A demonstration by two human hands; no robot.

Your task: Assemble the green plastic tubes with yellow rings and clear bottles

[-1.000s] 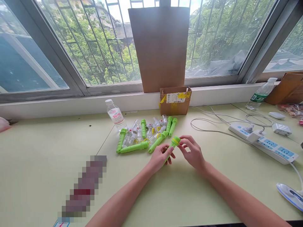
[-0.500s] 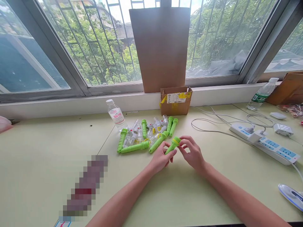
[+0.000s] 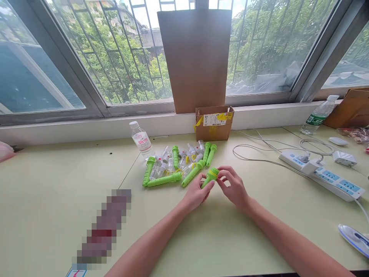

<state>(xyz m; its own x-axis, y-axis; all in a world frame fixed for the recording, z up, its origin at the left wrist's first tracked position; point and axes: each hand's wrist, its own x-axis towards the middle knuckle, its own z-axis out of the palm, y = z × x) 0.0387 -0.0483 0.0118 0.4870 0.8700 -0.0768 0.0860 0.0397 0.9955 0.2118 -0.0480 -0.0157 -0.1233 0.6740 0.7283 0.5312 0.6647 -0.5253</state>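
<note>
My left hand (image 3: pixel 197 192) is wrapped round a green plastic flashlight body (image 3: pixel 211 177), tilted with its wide threaded end up and to the right. A thin yellow ring (image 3: pixel 213 174) circles that end. The fingers of my right hand (image 3: pixel 234 186) are bent and pinch at the rim of the same end; their tips are partly hidden. Just beyond my left hand, another green flashlight body (image 3: pixel 191 176) lies on the table. Behind it is a loose group of clear plastic cups (image 3: pixel 170 164), yellow rings and more green bodies (image 3: pixel 164 179).
A water bottle (image 3: pixel 142 140) stands behind the pile on the left. A small cardboard box (image 3: pixel 213 129) sits against the sill. On the right are a power strip (image 3: pixel 325 175), cables (image 3: pixel 259 156) and a second bottle (image 3: pixel 318 115). A blurred strip (image 3: pixel 103 229) lies at front left.
The held flashlight body has shifted slightly left and down, and its yellow ring looks a little lower on the threaded end. My right fingers have stayed close to it.
</note>
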